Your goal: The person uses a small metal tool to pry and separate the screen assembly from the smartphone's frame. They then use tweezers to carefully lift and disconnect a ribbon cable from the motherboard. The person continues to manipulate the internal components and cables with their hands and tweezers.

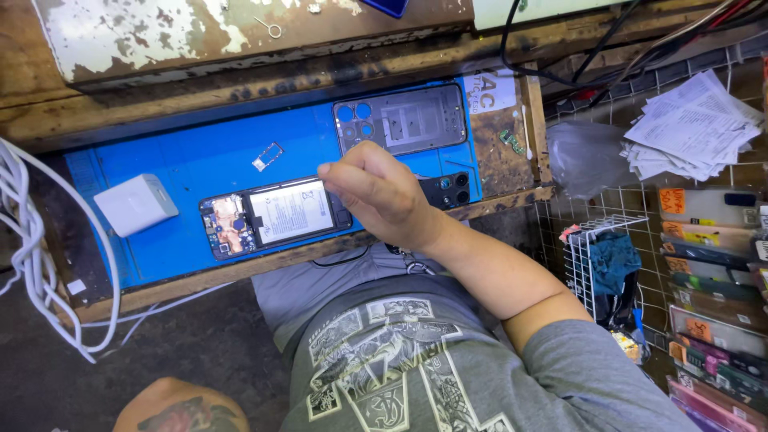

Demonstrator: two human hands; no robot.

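Where the blue work mat (200, 160) covers the wooden bench (504, 152) across the middle of the frame, an opened phone (276, 214) is seen lying face down, its battery label and circuit board exposed. The right hand (382, 194) is held just right of centre, curled into a loose fist over the phone's right end, fingertips drawn together as if something small were pinched; whether anything is actually gripped cannot be told. The left hand is not shown; only a tattooed forearm (180, 408) appears at the lower left. The removed back frame (400, 120) is placed above the hand, a black camera module (452, 190) just to its right, and a small card tray (267, 157) left of the frame. A white charger block (134, 204) is set at the mat's left end, near coiled white cables (24, 232). Risk is judged as follows: a slip of the curled fingers could scrape the bare board or stress the battery, and small loose parts could be swept off, since the phone rests close to the bench's near edge, beyond which only the lap is found. Open mat remains to the left and above the phone; to the right, room is limited by the camera module and the bench's raised wooden rim (534, 120).
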